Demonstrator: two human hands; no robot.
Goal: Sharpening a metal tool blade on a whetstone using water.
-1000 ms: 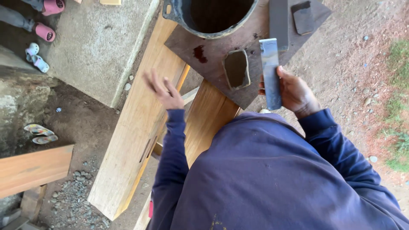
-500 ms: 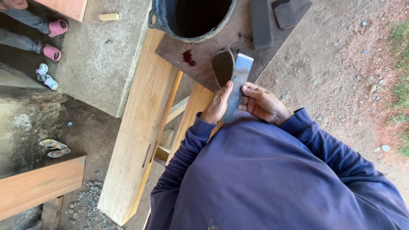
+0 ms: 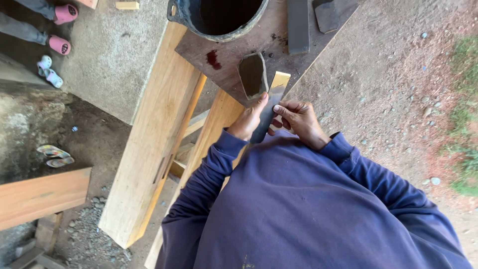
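Observation:
Both my hands hold a flat metal blade [image 3: 271, 102], long and narrow, its far end catching the light. My left hand [image 3: 249, 121] grips its left edge with the thumb up along it. My right hand [image 3: 298, 122] pinches its right side with the fingertips. The blade sits just in front of my chest, over the near edge of a dark brown board [image 3: 234, 65]. A dark wedge-shaped stone [image 3: 252, 74] lies on that board just beyond the blade's tip. I wear a blue long-sleeved top.
A black bucket [image 3: 219, 17] stands on the board's far end, with a long dark stone [image 3: 298, 25] and another dark piece [image 3: 328, 14] beside it. Pale wooden beams [image 3: 159, 134] run under the board. Another person's pink shoes [image 3: 59, 30] are at top left. Gravel ground lies to the right.
My left hand left the wooden beam and joined my right hand on the blade. The blade came down from over the board toward my chest.

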